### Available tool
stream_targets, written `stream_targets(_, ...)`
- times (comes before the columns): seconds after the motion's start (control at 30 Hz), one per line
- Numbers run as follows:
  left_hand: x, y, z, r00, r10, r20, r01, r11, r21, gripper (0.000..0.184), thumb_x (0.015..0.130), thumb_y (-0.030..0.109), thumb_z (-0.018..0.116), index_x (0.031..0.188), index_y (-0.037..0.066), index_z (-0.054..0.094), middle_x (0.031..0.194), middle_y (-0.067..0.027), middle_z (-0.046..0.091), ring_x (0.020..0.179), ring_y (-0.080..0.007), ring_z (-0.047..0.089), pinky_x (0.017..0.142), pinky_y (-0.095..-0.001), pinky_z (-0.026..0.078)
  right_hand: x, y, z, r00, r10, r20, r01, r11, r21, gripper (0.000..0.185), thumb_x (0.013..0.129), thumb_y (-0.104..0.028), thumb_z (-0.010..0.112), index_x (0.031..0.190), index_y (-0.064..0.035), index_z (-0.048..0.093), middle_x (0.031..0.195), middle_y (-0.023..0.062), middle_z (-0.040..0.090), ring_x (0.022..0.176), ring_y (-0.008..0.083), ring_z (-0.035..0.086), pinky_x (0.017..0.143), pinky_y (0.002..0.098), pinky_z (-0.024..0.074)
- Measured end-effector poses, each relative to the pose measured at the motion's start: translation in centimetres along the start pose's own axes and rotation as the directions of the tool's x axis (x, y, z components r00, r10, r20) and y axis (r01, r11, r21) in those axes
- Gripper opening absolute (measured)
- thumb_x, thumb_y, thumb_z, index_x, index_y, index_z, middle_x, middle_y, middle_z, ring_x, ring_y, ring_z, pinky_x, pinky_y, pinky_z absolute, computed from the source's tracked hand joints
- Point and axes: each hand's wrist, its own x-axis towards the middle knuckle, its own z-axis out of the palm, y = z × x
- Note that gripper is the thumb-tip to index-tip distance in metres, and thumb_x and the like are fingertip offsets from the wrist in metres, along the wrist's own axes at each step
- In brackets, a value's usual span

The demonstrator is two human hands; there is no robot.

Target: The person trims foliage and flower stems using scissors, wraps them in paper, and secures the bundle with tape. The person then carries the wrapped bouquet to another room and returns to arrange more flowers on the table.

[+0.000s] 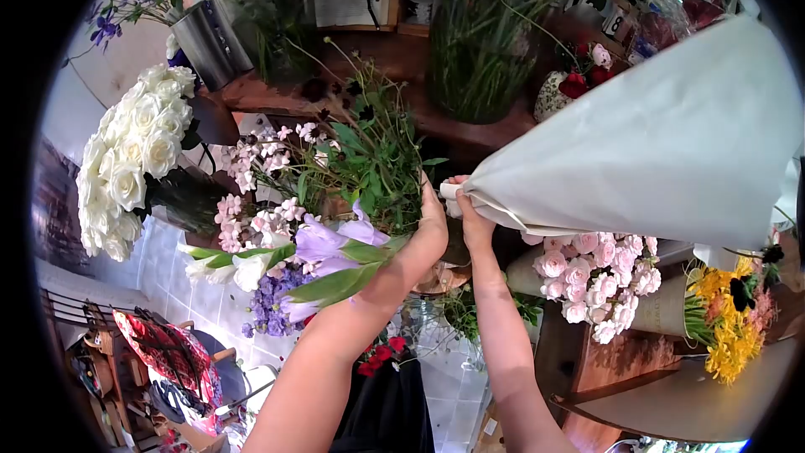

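My right hand (475, 220) is closed round the narrow, gathered end of a large white paper cone (646, 134). The cone widens toward the upper right, and its contents are hidden. Close to it on the left, my left hand (431, 208) reaches up at the edge of a bunch of green stems (377, 159) with small dark blooms. Its fingers are mostly out of sight, so I cannot tell whether it grips the stems. Pale lilac flowers with long green buds (323, 247) overlap my left forearm.
White roses (134, 155) stand on the left, pale pink roses (599, 277) and yellow flowers (725, 327) on the right. A wide glass vase (482, 50) and a metal vase (210, 46) stand on the wooden counter (386, 50). Red flowers (381, 355) sit low, near my body.
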Motion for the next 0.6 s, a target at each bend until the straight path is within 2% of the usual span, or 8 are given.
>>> stream_targets(0.03, 0.0, -0.1, 0.1, 1.000, -0.003, -0.001, 0.003, 1.000, 0.003, 0.056, 0.080, 0.018, 0.052, 0.130, -0.006, 0.039, 0.136, -0.0216, 0.036, 0.125, -0.0448, 0.031, 0.099, -0.0663, 0.017, 0.0, -0.1, 0.0, 1.000, -0.004, -0.008, 0.004, 0.998, 0.056, 0.019, 0.084, -0.004, 0.058, 0.103, 0.0020, 0.057, 0.099, 0.0107, 0.062, 0.096, 0.0190, 0.058, 0.087, 0.0313, 0.0445)
stream_targets(0.1, -0.3, -0.2, 0.4, 1.000, -0.009, 0.000, 0.009, 1.000, 0.011, 0.056, 0.079, 0.017, 0.053, 0.129, -0.006, 0.040, 0.135, -0.0218, 0.037, 0.124, -0.0449, 0.032, 0.099, -0.0663, 0.018, 0.3, -0.1, -1.5, 0.999, 0.026, -0.041, -0.029, 0.997, -0.068, 0.018, 0.084, -0.005, 0.058, 0.101, 0.0020, 0.057, 0.099, 0.0104, 0.061, 0.095, 0.0187, 0.058, 0.087, 0.0313, 0.0444)
stream_targets(0.23, -0.5, -0.3, 0.7, 1.000, -0.015, -0.005, 0.015, 0.999, 0.031, 0.057, 0.077, 0.015, 0.055, 0.128, -0.006, 0.041, 0.134, -0.0222, 0.038, 0.123, -0.0451, 0.033, 0.098, -0.0664, 0.020, 0.2, 0.4, -5.1, 0.996, 0.029, -0.079, -0.033, 0.998, -0.060, 0.023, 0.086, -0.006, 0.057, 0.107, 0.0025, 0.058, 0.102, 0.0090, 0.062, 0.097, 0.0166, 0.058, 0.088, 0.0282, 0.0440)
stream_targets(0.3, -0.2, -0.2, 0.6, 1.000, -0.014, -0.022, 0.015, 0.999, 0.030, 0.057, 0.076, 0.014, 0.057, 0.127, -0.007, 0.042, 0.133, -0.0224, 0.039, 0.122, -0.0452, 0.034, 0.098, -0.0665, 0.021, 0.2, 0.3, -6.5, 0.998, 0.055, -0.021, -0.056, 0.997, -0.057, 0.025, 0.087, -0.008, 0.057, 0.109, 0.0027, 0.057, 0.104, 0.0093, 0.061, 0.098, 0.0173, 0.057, 0.088, 0.0282, 0.0437)
stream_targets(0.4, 0.1, -0.1, 0.1, 0.999, -0.006, -0.051, 0.007, 1.000, 0.020, 0.057, 0.075, 0.013, 0.058, 0.126, -0.007, 0.043, 0.132, -0.0227, 0.040, 0.122, -0.0453, 0.035, 0.098, -0.0665, 0.022, 0.1, 0.8, -6.3, 0.998, 0.043, -0.052, -0.042, 0.999, 0.025, 0.025, 0.086, -0.008, 0.057, 0.108, 0.0012, 0.059, 0.103, 0.0079, 0.063, 0.096, 0.0167, 0.058, 0.087, 0.0284, 0.0436)
stream_targets(0.5, 0.2, -0.2, 0.0, 0.998, -0.007, -0.064, 0.008, 1.000, 0.018, 0.057, 0.073, 0.012, 0.060, 0.125, -0.008, 0.044, 0.131, -0.0230, 0.041, 0.121, -0.0454, 0.036, 0.097, -0.0666, 0.023, 0.8, 1.9, -6.8, 1.000, 0.013, 0.002, -0.011, 0.951, -0.308, 0.020, 0.084, -0.004, 0.058, 0.103, 0.0026, 0.057, 0.100, 0.0104, 0.062, 0.097, 0.0189, 0.059, 0.088, 0.0306, 0.0440)
stream_targets(0.53, 0.2, -0.1, 0.0, 0.998, -0.008, -0.068, 0.009, 1.000, 0.020, 0.058, 0.073, 0.011, 0.061, 0.125, -0.008, 0.045, 0.131, -0.0231, 0.041, 0.120, -0.0455, 0.037, 0.097, -0.0666, 0.024, 1.2, 3.8, -7.6, 0.998, -0.057, 0.037, 0.067, 0.919, -0.387, 0.020, 0.083, -0.005, 0.059, 0.102, 0.0023, 0.059, 0.099, 0.0096, 0.063, 0.095, 0.0178, 0.059, 0.087, 0.0306, 0.0446)
stream_targets(0.6, 0.3, -0.1, 0.1, 0.997, -0.009, -0.074, 0.011, 0.999, 0.032, 0.058, 0.072, 0.010, 0.062, 0.124, -0.008, 0.045, 0.130, -0.0234, 0.042, 0.120, -0.0455, 0.037, 0.097, -0.0666, 0.024, 1.7, 6.7, -8.3, 0.986, -0.121, 0.118, 0.160, 0.890, -0.428, 0.020, 0.082, -0.004, 0.061, 0.102, 0.0010, 0.060, 0.100, 0.0089, 0.063, 0.094, 0.0167, 0.059, 0.085, 0.0303, 0.0451)
